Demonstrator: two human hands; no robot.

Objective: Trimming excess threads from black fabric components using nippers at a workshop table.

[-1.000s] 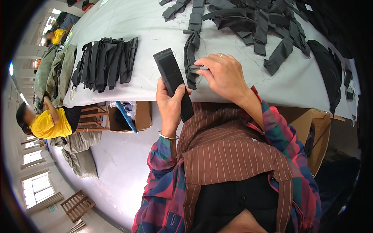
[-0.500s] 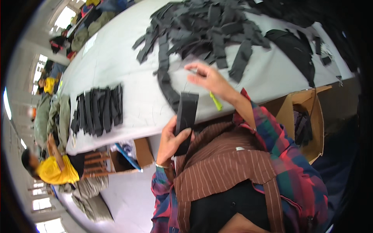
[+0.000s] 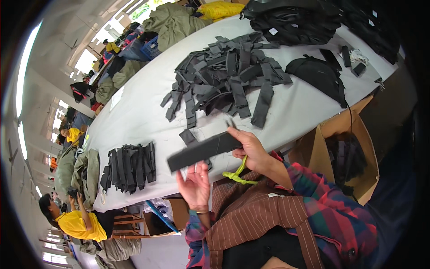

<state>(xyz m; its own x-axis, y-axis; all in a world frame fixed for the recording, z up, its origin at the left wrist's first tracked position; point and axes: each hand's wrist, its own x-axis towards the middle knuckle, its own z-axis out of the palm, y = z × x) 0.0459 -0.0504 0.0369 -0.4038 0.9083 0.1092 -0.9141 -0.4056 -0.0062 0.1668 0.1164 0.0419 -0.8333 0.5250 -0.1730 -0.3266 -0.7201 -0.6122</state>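
A black fabric strip [image 3: 204, 150] is held up over the table's near edge, slanting up to the right. My right hand [image 3: 253, 150] is closed on its right end. Two dark pointed tips, like those of thread snips [image 3: 230, 124], stick out above that hand, and a yellow-green ribbon [image 3: 239, 175] hangs below it; the rest of the tool is hidden. My left hand [image 3: 195, 186] is open under the strip's left part, palm up, fingers apart and close to its lower edge. Behind the strip, another dark strip [image 3: 188, 136] lies on the table.
A heap of black strips [image 3: 228, 74] covers the middle of the white table [image 3: 139, 121]; a neater row [image 3: 130, 166] lies left. Black bags [image 3: 291, 22] and a dark half-round piece [image 3: 318, 78] are right. A cardboard box [image 3: 363, 157] stands nearby. A person in yellow [image 3: 83, 224] is at left.
The strip has turned from upright to slanting, and its hold has passed from my left hand to my right. My left hand has opened. The view has shifted, showing more of the room.
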